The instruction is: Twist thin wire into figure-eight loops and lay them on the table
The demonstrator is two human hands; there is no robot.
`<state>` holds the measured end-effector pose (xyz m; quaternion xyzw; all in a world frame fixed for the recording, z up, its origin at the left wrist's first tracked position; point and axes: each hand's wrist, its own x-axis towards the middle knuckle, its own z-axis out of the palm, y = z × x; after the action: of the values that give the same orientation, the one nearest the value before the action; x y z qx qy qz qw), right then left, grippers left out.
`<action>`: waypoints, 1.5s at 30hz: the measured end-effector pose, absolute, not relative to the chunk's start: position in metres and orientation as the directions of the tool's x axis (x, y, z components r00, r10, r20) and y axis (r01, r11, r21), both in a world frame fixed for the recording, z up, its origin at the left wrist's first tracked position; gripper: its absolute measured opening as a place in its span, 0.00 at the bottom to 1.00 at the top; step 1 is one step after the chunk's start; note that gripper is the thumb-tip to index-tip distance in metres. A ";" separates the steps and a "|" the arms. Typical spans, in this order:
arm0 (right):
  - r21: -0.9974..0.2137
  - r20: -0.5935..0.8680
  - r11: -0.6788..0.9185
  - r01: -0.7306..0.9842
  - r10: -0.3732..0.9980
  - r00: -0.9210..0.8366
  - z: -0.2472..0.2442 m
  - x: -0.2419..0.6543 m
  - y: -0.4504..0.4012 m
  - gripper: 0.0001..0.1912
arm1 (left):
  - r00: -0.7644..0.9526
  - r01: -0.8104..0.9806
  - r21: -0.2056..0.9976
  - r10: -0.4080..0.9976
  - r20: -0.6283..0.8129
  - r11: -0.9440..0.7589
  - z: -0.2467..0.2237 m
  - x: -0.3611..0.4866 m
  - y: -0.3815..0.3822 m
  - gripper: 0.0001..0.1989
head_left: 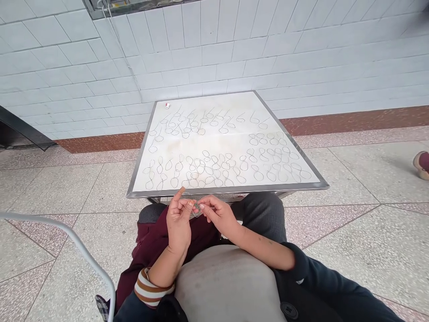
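My left hand (181, 217) and my right hand (217, 213) meet over my lap, just in front of the table's near edge. Between their fingertips is a small greenish piece (197, 207) with a thin wire loop around it. Both hands pinch it; one finger of my left hand points up and away. On the white table (214, 145) lie many thin wire loops. Those at the back have a single loop with a straight tail, and those nearer me look like figure eights.
A small red and white item (168, 106) sits at the table's back left corner. Behind the table stands a tiled wall (214, 56). A grey curved tube (78, 246) is at the left. Another person's shoe (422, 164) shows at the far right.
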<state>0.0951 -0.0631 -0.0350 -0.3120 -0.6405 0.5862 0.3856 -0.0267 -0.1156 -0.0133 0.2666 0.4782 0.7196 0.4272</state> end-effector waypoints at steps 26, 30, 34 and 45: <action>-0.975 0.215 0.147 -0.168 0.827 -0.520 -0.028 0.098 -0.067 0.07 | -0.416 -0.544 0.832 0.897 -0.149 -0.114 -0.012 -0.032 -0.115 0.25; -0.883 0.425 0.469 -0.020 0.779 -0.460 -0.024 0.103 -0.065 0.06 | -0.411 -0.557 0.826 0.893 -0.184 -0.087 -0.014 -0.033 -0.114 0.25; -0.705 0.588 0.707 0.055 0.627 -0.511 -0.025 0.110 -0.057 0.09 | -0.372 -0.608 0.793 0.895 -0.246 -0.035 -0.015 -0.032 -0.113 0.24; -0.574 0.624 0.798 0.183 0.571 -0.534 -0.033 0.109 -0.039 0.09 | -0.212 -0.658 0.729 0.882 -0.420 0.188 -0.023 -0.038 -0.112 0.24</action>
<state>0.1089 -0.0387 -0.0334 -0.2228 -0.8461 0.2262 0.4282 -0.0381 -0.1120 -0.0232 0.1210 0.4638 0.6254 0.6157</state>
